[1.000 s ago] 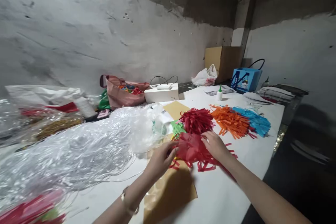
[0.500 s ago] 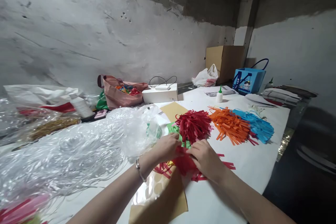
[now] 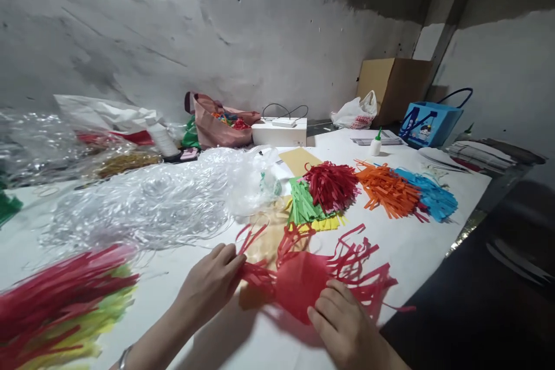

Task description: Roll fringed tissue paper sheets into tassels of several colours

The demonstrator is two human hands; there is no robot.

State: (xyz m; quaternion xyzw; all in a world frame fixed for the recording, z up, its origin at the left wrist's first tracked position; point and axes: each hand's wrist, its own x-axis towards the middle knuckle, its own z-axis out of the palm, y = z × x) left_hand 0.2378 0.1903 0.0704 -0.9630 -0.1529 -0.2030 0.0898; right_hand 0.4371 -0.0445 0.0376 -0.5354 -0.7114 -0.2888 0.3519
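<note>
Hands (image 3: 212, 278) (image 3: 340, 321) have parted, holding red paper (image 3: 300, 283).

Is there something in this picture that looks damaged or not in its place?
The wall behind the table looks damaged: small dark holes, scratches, and white paint ending in a ragged edge. Shiny white strands lie in a loose heap. The red fringed paper splays unevenly, perhaps just from handling.

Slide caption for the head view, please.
Left hand and right hand hold red fringed paper over a white table.
</note>
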